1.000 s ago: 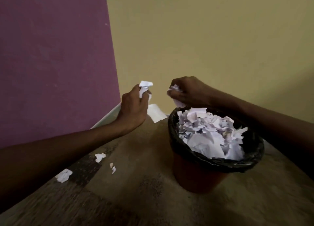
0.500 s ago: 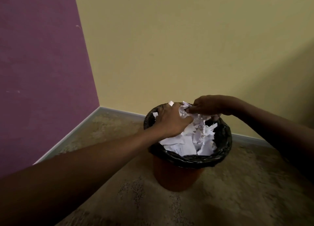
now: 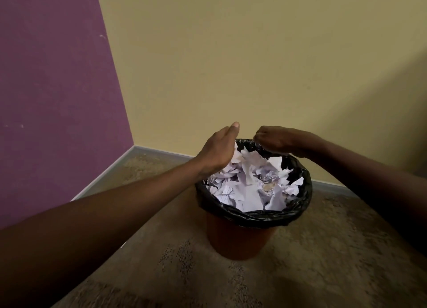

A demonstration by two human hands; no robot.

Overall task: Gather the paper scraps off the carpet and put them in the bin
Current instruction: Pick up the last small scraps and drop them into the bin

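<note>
An orange bin (image 3: 240, 240) with a black liner (image 3: 298, 206) stands on the carpet near the corner of the room. White paper scraps (image 3: 249, 185) fill it almost to the rim. My left hand (image 3: 219, 148) hovers over the bin's left rim, thumb up and fingers relaxed, holding nothing I can see. My right hand (image 3: 277, 141) hangs over the far rim with its fingers loosely curled downward and no paper visible in it.
A purple wall (image 3: 53, 95) rises on the left and a yellow wall (image 3: 254, 65) behind the bin, meeting at a grey skirting board (image 3: 111, 171). Brown patterned carpet (image 3: 231, 282) spreads in front of the bin. No loose scraps show on the carpet in view.
Both hands carried crumpled scraps from the left to above the bin and let them go. The hands have now lifted slightly. The view has turned toward the bin.
</note>
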